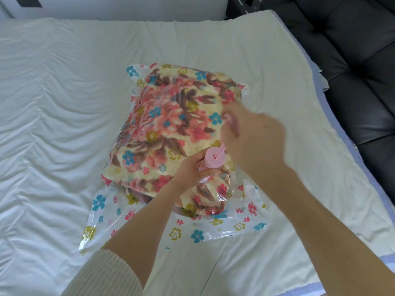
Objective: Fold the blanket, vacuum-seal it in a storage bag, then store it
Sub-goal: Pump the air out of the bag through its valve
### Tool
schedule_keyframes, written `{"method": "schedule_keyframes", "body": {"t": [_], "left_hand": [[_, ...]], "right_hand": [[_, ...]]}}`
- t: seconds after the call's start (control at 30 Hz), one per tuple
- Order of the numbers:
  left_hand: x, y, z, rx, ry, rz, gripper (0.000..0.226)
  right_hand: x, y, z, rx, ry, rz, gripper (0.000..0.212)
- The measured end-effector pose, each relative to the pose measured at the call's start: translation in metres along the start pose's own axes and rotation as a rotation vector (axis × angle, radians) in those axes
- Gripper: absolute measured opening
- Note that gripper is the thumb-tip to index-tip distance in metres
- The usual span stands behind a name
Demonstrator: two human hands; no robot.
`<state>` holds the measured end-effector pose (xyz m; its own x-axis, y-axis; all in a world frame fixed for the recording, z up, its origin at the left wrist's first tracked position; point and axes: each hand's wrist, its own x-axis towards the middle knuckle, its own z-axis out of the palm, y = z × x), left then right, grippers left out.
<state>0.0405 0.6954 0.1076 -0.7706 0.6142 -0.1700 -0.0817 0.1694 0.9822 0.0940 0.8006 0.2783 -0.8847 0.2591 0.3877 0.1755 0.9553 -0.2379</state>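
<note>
A folded floral blanket lies inside a clear storage bag printed with small flowers, in the middle of the bed. A pink hand pump stands on the bag near its front. My left hand grips the pump's barrel. My right hand, blurred by motion, holds the pump's pink handle, raised above the barrel with the thin pink rod drawn out between them.
The white sheet of the bed stretches all around the bag. A black leather sofa runs along the bed's right side. A dark object stands at the far edge behind the bed.
</note>
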Motion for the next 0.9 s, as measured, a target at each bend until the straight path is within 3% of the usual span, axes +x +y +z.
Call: {"method": "schedule_keyframes", "body": {"t": [0.1, 0.13, 0.23, 0.3, 0.4, 0.5, 0.53, 0.6, 0.7, 0.8, 0.87, 0.9], "left_hand": [[0.003, -0.002, 0.000, 0.014, -0.003, 0.010, 0.049], [0.002, -0.004, 0.000, 0.010, -0.002, 0.011, 0.045], [-0.002, -0.008, 0.003, 0.010, -0.001, 0.016, 0.031], [-0.002, -0.005, 0.002, -0.001, 0.007, 0.003, 0.033], [0.000, -0.003, 0.000, -0.007, -0.003, 0.001, 0.042], [0.000, -0.004, 0.002, 0.011, -0.018, 0.021, 0.045], [-0.001, -0.003, 0.003, 0.003, -0.014, 0.024, 0.041], [-0.003, -0.005, 0.003, -0.008, -0.014, 0.026, 0.030], [-0.005, -0.006, 0.002, 0.000, 0.006, 0.035, 0.026], [-0.002, -0.006, 0.000, -0.029, -0.003, 0.032, 0.039], [-0.002, -0.005, 0.001, -0.047, -0.015, 0.032, 0.049], [-0.002, -0.006, 0.002, -0.048, -0.015, 0.030, 0.047]], "right_hand": [[0.006, -0.005, -0.024, 0.132, 0.232, 0.136, 0.025], [-0.004, -0.003, -0.009, 0.129, 0.223, 0.167, 0.027], [-0.031, -0.004, 0.056, -0.009, -0.128, 0.093, 0.032], [-0.022, 0.000, 0.051, -0.020, -0.134, 0.072, 0.031], [0.001, -0.003, -0.009, 0.055, -0.045, 0.027, 0.028], [-0.001, -0.006, -0.024, 0.148, 0.202, 0.166, 0.026], [-0.012, -0.002, -0.002, 0.149, 0.181, 0.211, 0.026], [-0.033, -0.009, 0.045, 0.087, -0.051, 0.187, 0.026], [-0.029, -0.006, 0.046, 0.022, -0.113, 0.144, 0.029], [-0.008, -0.009, -0.014, 0.083, 0.041, 0.065, 0.027], [-0.002, -0.010, -0.020, 0.190, 0.300, 0.146, 0.026], [-0.008, -0.008, -0.008, 0.208, 0.347, 0.192, 0.027]]}}
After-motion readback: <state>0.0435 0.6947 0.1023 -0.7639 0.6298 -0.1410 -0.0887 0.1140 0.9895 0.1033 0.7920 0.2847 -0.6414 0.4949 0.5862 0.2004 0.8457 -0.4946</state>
